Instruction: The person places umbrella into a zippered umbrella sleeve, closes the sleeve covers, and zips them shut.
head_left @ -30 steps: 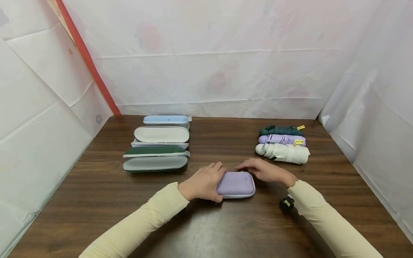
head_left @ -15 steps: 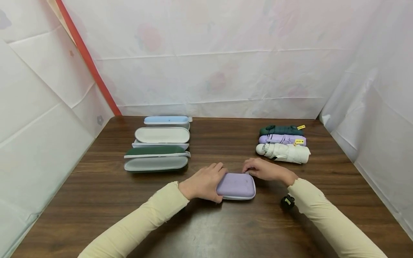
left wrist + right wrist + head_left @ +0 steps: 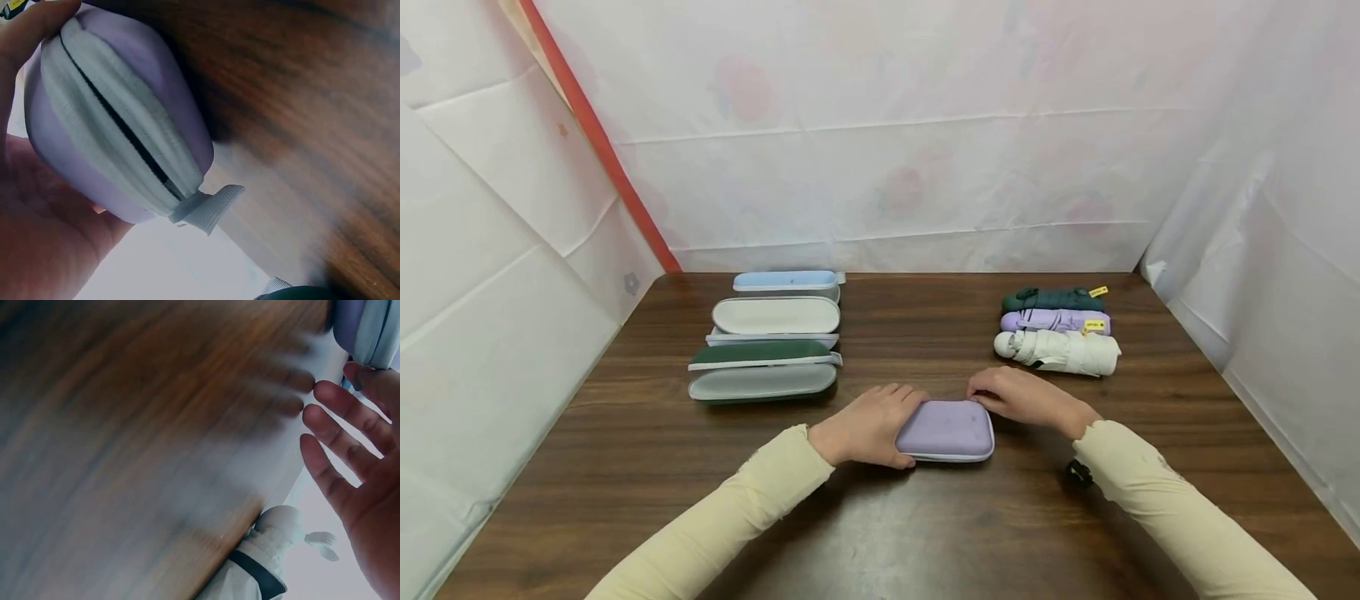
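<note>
A purple hard-shell zip case with a pale zipper band lies in the middle of the brown table. My left hand grips its left end, with the thumb at the near side and the fingers over the far side. The left wrist view shows that end close up, where a grey fabric tab sticks out from the zipper band. At the far right corner of the case, my right hand pinches the zipper pull between thumb and forefinger. Its other fingers are spread and touch nothing.
Three opened zip cases stand at the left: blue, white-lined and green. On the right lie three folded umbrellas, dark green, purple and white. Pale sheeting surrounds the table.
Along the far edge of the case, my right hand has moved a little to the right, up to the corner. My left hand keeps its grip and the case stays in place.
</note>
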Action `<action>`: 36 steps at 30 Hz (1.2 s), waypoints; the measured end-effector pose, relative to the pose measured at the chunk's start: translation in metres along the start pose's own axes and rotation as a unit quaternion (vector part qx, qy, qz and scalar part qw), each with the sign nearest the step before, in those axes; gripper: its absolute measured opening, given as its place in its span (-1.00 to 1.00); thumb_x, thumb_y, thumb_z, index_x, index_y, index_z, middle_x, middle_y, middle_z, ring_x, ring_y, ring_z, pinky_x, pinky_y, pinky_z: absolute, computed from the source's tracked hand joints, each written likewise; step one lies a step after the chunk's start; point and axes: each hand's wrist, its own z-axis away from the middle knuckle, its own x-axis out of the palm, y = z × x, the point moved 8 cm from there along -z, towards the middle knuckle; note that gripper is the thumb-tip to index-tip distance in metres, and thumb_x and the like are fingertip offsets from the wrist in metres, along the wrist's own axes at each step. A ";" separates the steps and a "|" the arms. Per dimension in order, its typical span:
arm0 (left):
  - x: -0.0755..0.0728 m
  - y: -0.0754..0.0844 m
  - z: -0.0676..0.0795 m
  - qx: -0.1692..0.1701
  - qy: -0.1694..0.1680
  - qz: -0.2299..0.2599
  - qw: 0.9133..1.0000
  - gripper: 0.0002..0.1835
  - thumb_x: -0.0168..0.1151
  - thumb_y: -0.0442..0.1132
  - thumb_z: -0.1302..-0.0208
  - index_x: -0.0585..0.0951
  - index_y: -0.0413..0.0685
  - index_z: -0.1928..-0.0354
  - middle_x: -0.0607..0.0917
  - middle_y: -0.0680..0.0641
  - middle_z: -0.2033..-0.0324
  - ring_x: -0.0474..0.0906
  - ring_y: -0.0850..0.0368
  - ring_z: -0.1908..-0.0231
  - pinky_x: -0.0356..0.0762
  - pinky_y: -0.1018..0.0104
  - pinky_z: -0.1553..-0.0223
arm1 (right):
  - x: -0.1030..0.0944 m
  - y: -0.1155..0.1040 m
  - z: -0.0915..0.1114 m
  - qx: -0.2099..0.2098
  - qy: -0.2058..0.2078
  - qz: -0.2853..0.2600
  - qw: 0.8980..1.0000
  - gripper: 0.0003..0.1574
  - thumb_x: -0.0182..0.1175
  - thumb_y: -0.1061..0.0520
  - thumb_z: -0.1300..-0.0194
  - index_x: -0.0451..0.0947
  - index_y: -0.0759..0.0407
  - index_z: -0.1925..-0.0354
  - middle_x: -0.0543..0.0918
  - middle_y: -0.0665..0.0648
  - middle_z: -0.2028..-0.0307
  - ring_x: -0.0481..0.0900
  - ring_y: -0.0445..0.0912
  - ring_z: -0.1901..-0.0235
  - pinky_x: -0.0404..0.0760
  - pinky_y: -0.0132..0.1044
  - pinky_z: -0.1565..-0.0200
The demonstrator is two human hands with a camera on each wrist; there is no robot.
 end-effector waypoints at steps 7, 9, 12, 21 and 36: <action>0.000 -0.001 0.002 -0.009 0.022 -0.010 1.000 -0.14 0.46 0.11 0.11 0.39 -0.16 -0.21 0.54 -0.05 -0.01 0.48 0.07 0.02 0.40 0.19 -0.07 | -0.003 0.000 0.010 0.010 0.002 0.026 1.000 -0.80 0.15 0.24 -0.34 0.47 -0.03 0.40 0.45 -0.17 0.45 0.41 -0.26 0.43 0.46 -0.30 0.32; -0.001 -0.001 0.003 -0.013 0.027 -0.012 0.999 -0.14 0.46 0.13 0.11 0.40 -0.16 -0.20 0.54 -0.05 0.01 0.48 0.06 0.04 0.41 0.19 -0.05 | -0.003 0.000 0.014 0.018 0.002 0.030 0.999 -0.81 0.14 0.23 -0.34 0.47 -0.03 0.40 0.43 -0.17 0.46 0.39 -0.26 0.44 0.44 -0.30 0.32; -0.001 -0.001 0.004 -0.017 0.035 -0.017 0.999 -0.15 0.46 0.15 0.10 0.41 -0.17 -0.19 0.55 -0.06 0.03 0.49 0.05 0.07 0.43 0.19 -0.01 | -0.002 0.001 0.020 0.030 0.003 0.036 0.999 -0.83 0.14 0.22 -0.35 0.48 -0.02 0.39 0.43 -0.18 0.45 0.38 -0.26 0.44 0.43 -0.31 0.33; -0.003 0.001 0.006 -0.033 0.050 -0.036 0.998 -0.13 0.44 0.20 0.10 0.42 -0.18 -0.18 0.56 -0.07 0.04 0.51 0.03 0.12 0.49 0.19 0.11 | 0.000 -0.003 0.031 0.049 0.027 0.084 0.995 -0.74 0.16 0.21 -0.29 0.36 -0.09 0.48 0.33 -0.18 0.54 0.32 -0.26 0.51 0.34 -0.36 0.44; -0.005 0.004 0.009 -0.075 0.086 -0.037 0.993 -0.14 0.45 0.22 0.14 0.45 -0.19 -0.14 0.59 -0.09 0.09 0.53 0.02 0.19 0.52 0.17 0.22 | 0.004 -0.022 0.044 0.051 0.043 0.124 0.990 -0.77 0.23 0.22 -0.22 0.41 -0.06 0.46 0.34 -0.19 0.56 0.32 -0.29 0.56 0.35 -0.35 0.50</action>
